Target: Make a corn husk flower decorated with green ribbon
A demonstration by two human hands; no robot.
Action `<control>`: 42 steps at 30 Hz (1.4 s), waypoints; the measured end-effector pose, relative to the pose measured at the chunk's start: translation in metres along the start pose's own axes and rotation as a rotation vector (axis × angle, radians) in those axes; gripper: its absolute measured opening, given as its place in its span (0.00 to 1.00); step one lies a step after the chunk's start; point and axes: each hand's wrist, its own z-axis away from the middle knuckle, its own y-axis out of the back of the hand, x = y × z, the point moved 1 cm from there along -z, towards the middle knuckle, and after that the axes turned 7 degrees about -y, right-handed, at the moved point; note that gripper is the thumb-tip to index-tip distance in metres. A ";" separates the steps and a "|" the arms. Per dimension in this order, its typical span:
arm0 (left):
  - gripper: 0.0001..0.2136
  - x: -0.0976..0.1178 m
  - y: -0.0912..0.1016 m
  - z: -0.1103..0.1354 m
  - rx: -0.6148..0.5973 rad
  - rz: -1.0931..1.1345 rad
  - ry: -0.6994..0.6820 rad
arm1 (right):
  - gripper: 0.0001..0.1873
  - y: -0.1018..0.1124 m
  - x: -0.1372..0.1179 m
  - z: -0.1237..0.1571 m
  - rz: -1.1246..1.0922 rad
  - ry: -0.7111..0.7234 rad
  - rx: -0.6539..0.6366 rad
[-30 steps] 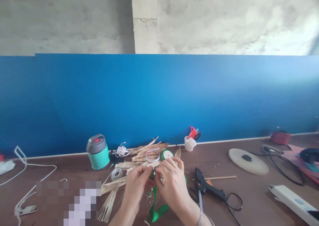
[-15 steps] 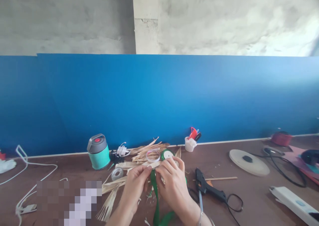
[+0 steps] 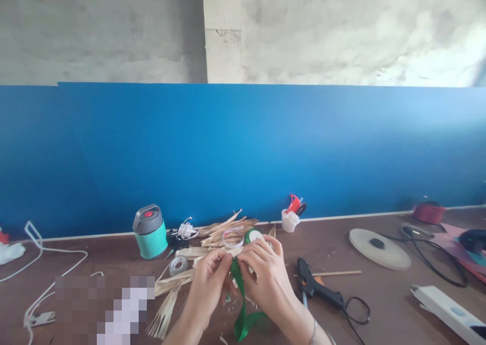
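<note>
My left hand [image 3: 208,281] and my right hand [image 3: 268,274] meet close together above the table. Both are closed, pinching a green ribbon [image 3: 241,319] at its upper end, against a pale dry husk strip [image 3: 236,251]. From the fingertips the ribbon hangs in a loose loop that curls right under my right wrist. More dry husks [image 3: 218,231] lie behind and to the left of my hands. Just beyond my right fingers sits a green ribbon spool [image 3: 252,235], partly hidden. A clear tape roll [image 3: 232,237] rests on the husks.
A black glue gun [image 3: 319,284] lies right of my hands beside a wooden stick [image 3: 337,272]. A turquoise food jar [image 3: 151,238], a small tape roll [image 3: 178,266] and a white cup [image 3: 289,220] with tools stand around. Further right are a round lid [image 3: 379,248] and a white power strip [image 3: 448,309].
The hanging ribbon has swung and its lower loop now shows more fully. My right wrist has shifted slightly right; the pinch at the fingertips stays nearly in place.
</note>
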 end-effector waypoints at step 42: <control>0.12 0.020 0.004 0.016 -0.131 -0.340 -0.414 | 0.07 0.027 0.007 -0.007 -0.635 -0.740 -0.456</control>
